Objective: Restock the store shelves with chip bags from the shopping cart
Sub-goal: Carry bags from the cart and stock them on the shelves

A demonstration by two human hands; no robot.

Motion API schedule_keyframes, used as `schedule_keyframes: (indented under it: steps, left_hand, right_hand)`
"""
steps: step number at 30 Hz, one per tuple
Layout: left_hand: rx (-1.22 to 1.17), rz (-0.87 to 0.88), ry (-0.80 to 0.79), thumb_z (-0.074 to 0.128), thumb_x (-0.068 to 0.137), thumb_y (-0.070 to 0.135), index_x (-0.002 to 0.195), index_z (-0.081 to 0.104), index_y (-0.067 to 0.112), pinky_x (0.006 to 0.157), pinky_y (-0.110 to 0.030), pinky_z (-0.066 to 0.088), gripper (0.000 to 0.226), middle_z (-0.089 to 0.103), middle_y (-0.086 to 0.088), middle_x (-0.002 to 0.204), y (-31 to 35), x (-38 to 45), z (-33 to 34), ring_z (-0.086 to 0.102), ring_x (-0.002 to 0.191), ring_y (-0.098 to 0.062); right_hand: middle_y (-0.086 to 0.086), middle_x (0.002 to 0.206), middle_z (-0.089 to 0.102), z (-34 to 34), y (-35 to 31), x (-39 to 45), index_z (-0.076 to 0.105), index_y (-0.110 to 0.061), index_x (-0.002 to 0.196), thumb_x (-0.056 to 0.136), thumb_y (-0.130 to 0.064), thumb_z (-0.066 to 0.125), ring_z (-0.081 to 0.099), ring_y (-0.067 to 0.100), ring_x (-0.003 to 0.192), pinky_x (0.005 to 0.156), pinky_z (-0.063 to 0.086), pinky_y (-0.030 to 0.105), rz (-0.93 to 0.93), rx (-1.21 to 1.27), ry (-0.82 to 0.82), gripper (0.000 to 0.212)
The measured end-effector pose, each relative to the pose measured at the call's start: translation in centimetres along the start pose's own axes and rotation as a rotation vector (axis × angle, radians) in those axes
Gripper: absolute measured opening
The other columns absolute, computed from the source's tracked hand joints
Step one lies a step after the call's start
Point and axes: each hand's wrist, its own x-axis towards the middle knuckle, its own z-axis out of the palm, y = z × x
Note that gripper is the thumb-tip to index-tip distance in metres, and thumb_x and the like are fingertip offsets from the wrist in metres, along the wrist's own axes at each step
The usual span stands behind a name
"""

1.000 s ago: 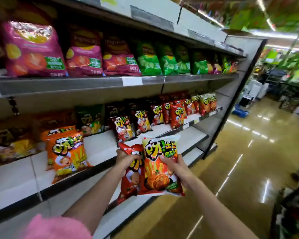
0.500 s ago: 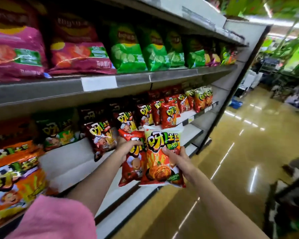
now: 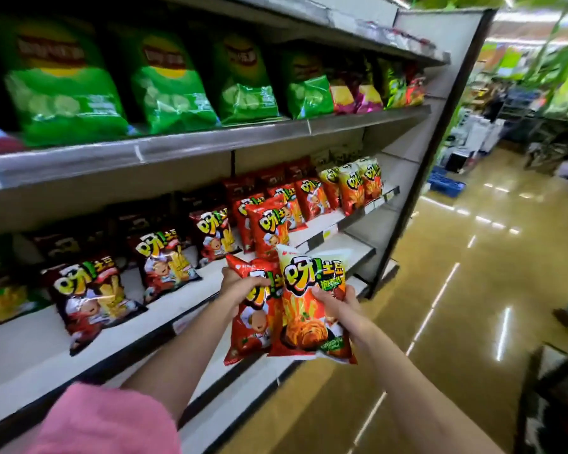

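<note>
A: Head view, working left to right from the middle shelf [image 3: 164, 309] as our marker. Along it stand dark bags [image 3: 92, 296], then red ones, then pale ones at its far right end. In front of its edge, the left hand [image 3: 240, 285] has its fingers curled over the upper part of a red bag [image 3: 253, 309], thumb hidden behind.

B: And the other?

A: Just right of that, overlapping the red one, is a pale-topped bag [image 3: 309, 309]. The right hand [image 3: 335, 298] pinches it at its right edge, about mid-height, fingers round the back.

B: So both bags are off the shelf?

A: Yes, held in the air just in front of its lip, below the row of standing red bags [image 3: 269, 227].

B: How will they handle?

A: Light, I'd judge, and puffed with air, so the sides give under the fingers. The film looks glossy, so likely slippery. The chips inside would crush if squeezed hard.

B: Where would you grip?

A: By the top seam or a side edge, where there is flat film and no chips. The left hand's hold across the face risks pressing the contents.

B: And the cart?

A: A dark frame [image 3: 558, 388] shows far right of the shelf; I cannot tell if that is it.
</note>
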Motion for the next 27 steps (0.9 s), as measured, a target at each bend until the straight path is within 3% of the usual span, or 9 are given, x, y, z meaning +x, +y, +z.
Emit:
schedule_keyframes:
  steps: [3,6,8,10,12,14,17,24,27]
  left_hand:
    - [-0.001,0.034,0.001,0.091,0.043,0.024,0.125,0.046,0.006,0.096,-0.039,0.049,0.096,0.063,-0.006,0.117,1.4,0.9,4.7,0.061,0.107,-0.026]
    - [-0.027,0.111,0.006,0.093,0.041,0.023,0.119,0.054,0.014,0.094,-0.040,0.051,0.088,0.068,-0.003,0.110,3.9,1.9,9.8,0.064,0.101,-0.025]
    - [-0.037,0.159,0.038,0.093,0.024,0.040,0.121,0.052,0.017,0.093,-0.044,0.052,0.108,0.068,-0.003,0.113,4.9,3.2,12.5,0.065,0.102,-0.026]
    - [-0.017,0.184,0.071,0.091,0.014,0.053,0.128,0.046,0.016,0.095,-0.045,0.051,0.129,0.064,-0.005,0.121,4.5,5.5,14.5,0.062,0.108,-0.027]
    - [0.031,0.174,0.090,0.095,0.028,0.048,0.131,0.043,0.013,0.099,-0.045,0.048,0.120,0.061,-0.004,0.126,6.3,3.3,16.2,0.059,0.113,-0.025]
    - [0.059,0.180,0.136,0.092,0.053,0.022,0.124,0.047,0.013,0.101,-0.042,0.045,0.085,0.061,-0.001,0.121,7.6,1.7,17.7,0.057,0.111,-0.023]
    - [0.097,0.223,0.157,0.088,0.058,0.009,0.111,0.056,0.018,0.096,-0.039,0.048,0.063,0.067,0.001,0.108,8.4,2.4,19.2,0.062,0.103,-0.023]
    - [0.078,0.207,0.168,0.084,0.065,0.007,0.116,0.051,0.008,0.086,-0.032,0.047,0.060,0.065,-0.002,0.106,8.4,7.0,22.4,0.061,0.099,-0.022]
    - [0.043,0.171,0.151,0.088,0.059,0.013,0.121,0.051,0.008,0.095,-0.039,0.048,0.073,0.065,-0.007,0.112,8.0,10.0,23.5,0.062,0.105,-0.027]
  right_hand:
    - [0.007,0.110,0.063,-4.9,-1.1,2.2,0.030,-0.017,0.127,0.067,-0.046,0.077,0.069,0.021,0.090,0.078,0.057,0.039,-0.009,0.042,-0.020,0.083]
    - [0.009,0.113,0.062,-9.9,-2.9,4.4,0.029,-0.019,0.120,0.063,-0.051,0.082,0.068,0.025,0.094,0.082,0.057,0.042,-0.035,0.071,-0.014,0.085]
    - [0.010,0.117,0.062,-12.9,-3.9,5.8,0.032,-0.017,0.123,0.043,-0.062,0.086,0.067,0.025,0.098,0.089,0.054,0.046,-0.050,0.094,0.001,0.107]
    - [0.008,0.118,0.062,-15.3,-4.5,6.9,0.033,-0.018,0.126,0.045,-0.060,0.087,0.067,0.024,0.099,0.090,0.054,0.046,-0.073,0.104,-0.029,0.106]
    - [0.008,0.117,0.061,-17.0,-4.9,7.5,0.032,-0.018,0.124,0.055,-0.051,0.083,0.067,0.024,0.098,0.089,0.054,0.046,-0.077,0.100,-0.052,0.093]
    - [0.009,0.115,0.061,-18.5,-4.9,8.6,0.030,-0.018,0.124,0.057,-0.048,0.082,0.067,0.025,0.097,0.087,0.055,0.045,-0.068,0.112,-0.048,0.090]
    - [0.007,0.109,0.060,-20.0,-5.2,10.0,0.028,-0.020,0.123,0.071,-0.042,0.078,0.067,0.022,0.091,0.071,0.056,0.036,-0.066,0.127,-0.051,0.075]
    - [0.006,0.112,0.060,-22.4,-5.3,14.5,0.028,-0.019,0.127,0.077,-0.037,0.076,0.067,0.022,0.095,0.077,0.056,0.036,-0.083,0.101,-0.067,0.071]
    - [0.003,0.110,0.059,-23.4,-6.4,17.1,0.026,-0.021,0.126,0.075,-0.039,0.076,0.066,0.020,0.092,0.071,0.055,0.033,-0.093,0.050,-0.067,0.074]
